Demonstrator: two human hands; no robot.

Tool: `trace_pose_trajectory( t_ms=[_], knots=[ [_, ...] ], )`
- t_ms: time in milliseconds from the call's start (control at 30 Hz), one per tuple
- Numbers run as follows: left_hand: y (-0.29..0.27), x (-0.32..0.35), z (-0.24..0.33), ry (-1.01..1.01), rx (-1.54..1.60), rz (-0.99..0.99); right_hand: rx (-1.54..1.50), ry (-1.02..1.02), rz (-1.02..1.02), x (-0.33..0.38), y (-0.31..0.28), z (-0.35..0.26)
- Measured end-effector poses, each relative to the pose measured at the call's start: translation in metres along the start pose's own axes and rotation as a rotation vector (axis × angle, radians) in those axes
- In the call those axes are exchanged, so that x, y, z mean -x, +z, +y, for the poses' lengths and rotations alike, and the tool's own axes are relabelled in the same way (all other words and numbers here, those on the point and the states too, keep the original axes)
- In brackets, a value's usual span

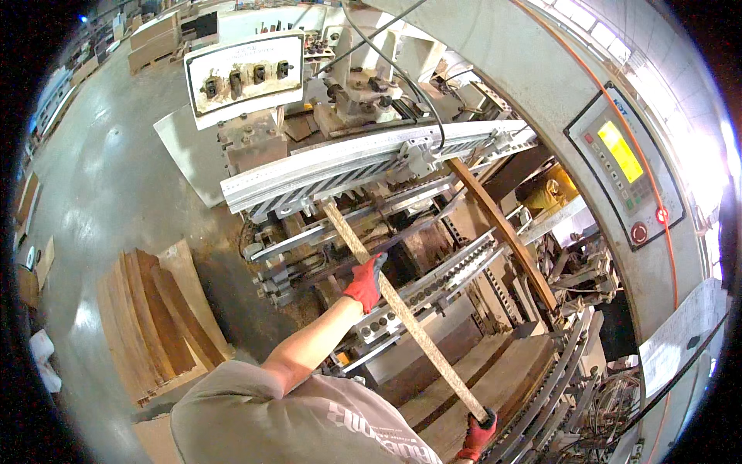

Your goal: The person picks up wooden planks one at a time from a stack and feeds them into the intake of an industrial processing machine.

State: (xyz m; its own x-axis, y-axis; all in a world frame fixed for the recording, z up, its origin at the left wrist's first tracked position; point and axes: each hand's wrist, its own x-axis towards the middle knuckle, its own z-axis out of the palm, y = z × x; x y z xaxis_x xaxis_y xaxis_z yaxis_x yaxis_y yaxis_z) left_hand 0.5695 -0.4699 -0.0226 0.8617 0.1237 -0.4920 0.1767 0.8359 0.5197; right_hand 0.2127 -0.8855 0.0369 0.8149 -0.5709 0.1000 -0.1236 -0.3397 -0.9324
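A long, narrow chipboard strip [421, 335] slants across the machine in front of me. My left hand [363, 282], in a red work glove with dark fingers, is closed around it between its middle and its far end. At the near end my right hand [478, 438], gloved the same way, grips the strip with the fingers wrapped round the edge. The strip's far end lies close to the pale metal fence [325, 166]; whether they touch I cannot tell. Below the strip runs a metal rail [433, 288] with a row of round holes.
A brown wooden bar [506, 232] crosses the machine to the right. A control panel [626, 166] with a yellow screen and red button sits on the right housing. Knobs line a white control box [246, 77] at far left. Stacked boards [158, 317] lie on the floor left.
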Motion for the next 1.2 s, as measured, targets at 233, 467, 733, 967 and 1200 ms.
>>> trace_pose_trajectory(
  t_ms=[233, 467, 733, 967, 1200],
  knots=[
    [0.016, -0.035, 0.015, -0.011, -0.291, 0.236, -0.35, 0.555, -0.179, -0.046, 0.0, 0.009],
    [0.056, -0.079, -0.014, 0.461, -2.597, 0.182, -0.183, 0.529, -0.193, -0.087, -0.013, 0.005],
    [0.029, -0.124, -0.029, 0.907, -1.84, -0.121, 0.339, 0.462, -0.174, -0.086, 0.04, -0.04],
    [-0.003, -0.202, -0.047, 0.558, -0.664, -0.278, 0.806, 0.03, -0.285, -0.069, 0.045, -0.069],
    [-0.021, -0.229, -0.017, -0.055, 0.227, -0.363, 0.777, 0.034, -0.288, -0.09, 0.052, -0.071]
  ],
)
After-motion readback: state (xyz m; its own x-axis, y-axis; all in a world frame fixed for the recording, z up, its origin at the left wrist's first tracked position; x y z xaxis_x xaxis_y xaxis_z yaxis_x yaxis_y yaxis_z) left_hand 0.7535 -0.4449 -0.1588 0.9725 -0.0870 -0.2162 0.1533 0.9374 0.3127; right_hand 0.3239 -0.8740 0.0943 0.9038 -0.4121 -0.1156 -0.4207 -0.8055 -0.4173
